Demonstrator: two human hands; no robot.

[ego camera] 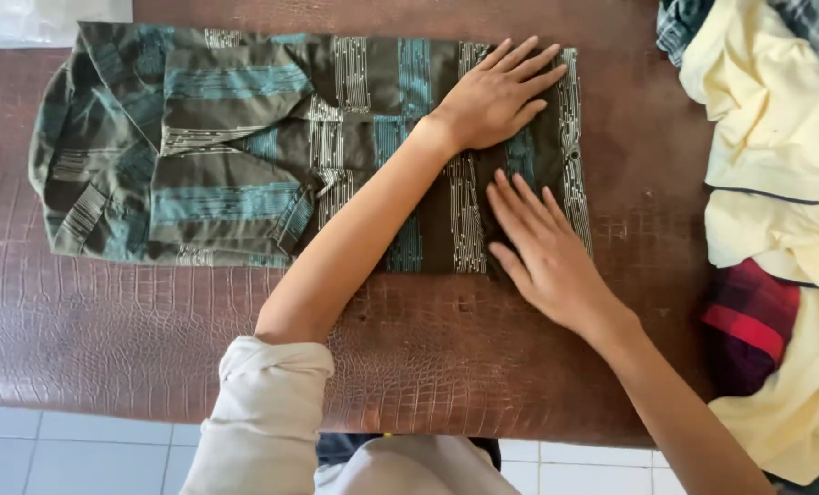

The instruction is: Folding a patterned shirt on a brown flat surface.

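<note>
A dark olive shirt (244, 147) with teal stripes and pale patterned bands lies folded flat on a brown, crocodile-textured table top (134, 321). Its collar end is at the left and its hem end at the right. My left hand (497, 92) presses flat on the shirt's far right part, fingers spread and pointing right. My right hand (538, 243) lies flat on the near right part of the shirt, fingers pointing up and left. Neither hand grips anything.
A heap of clothes sits at the right edge: pale yellow garments (776, 119), a red and dark checked piece (749, 321), and a grey plaid one (685, 23). White plastic (33, 18) shows at the top left. Pale floor tiles (70, 449) lie below the table.
</note>
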